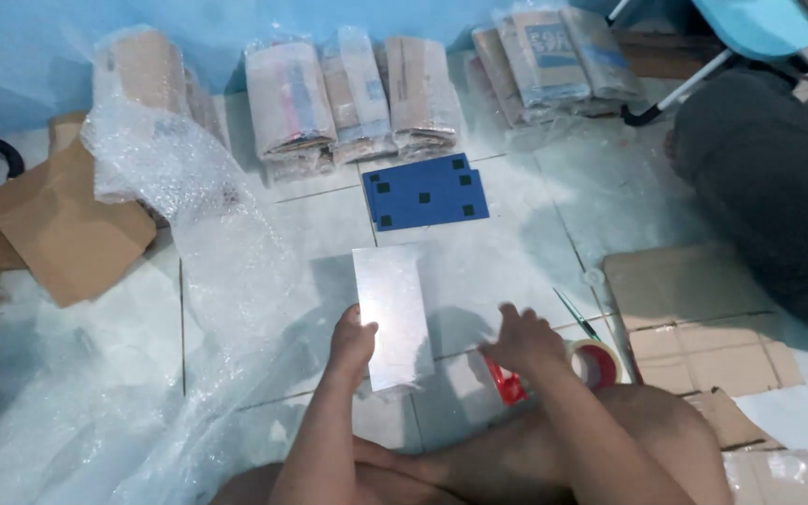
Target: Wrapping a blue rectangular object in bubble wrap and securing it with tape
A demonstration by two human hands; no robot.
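Gripping the near-left edge of a grey panel (pixel 391 313), left hand (pixel 353 341) has thumb on top and fingers hidden under, tilting it up off the tile floor (pixel 516 252), probably to keep the face clear. Right hand (pixel 524 339) is curled, palm down, beside the panel's right edge; can't tell if it pinches anything. Red tape roll (pixel 596 363) just right of it, within reach. Panel: flat, rectangular, pale grey, slightly glossy. Blue sheet (pixel 425 193) beyond; wrapped bundles (pixel 357 93) far; bubble wrap (pixel 180 206) left
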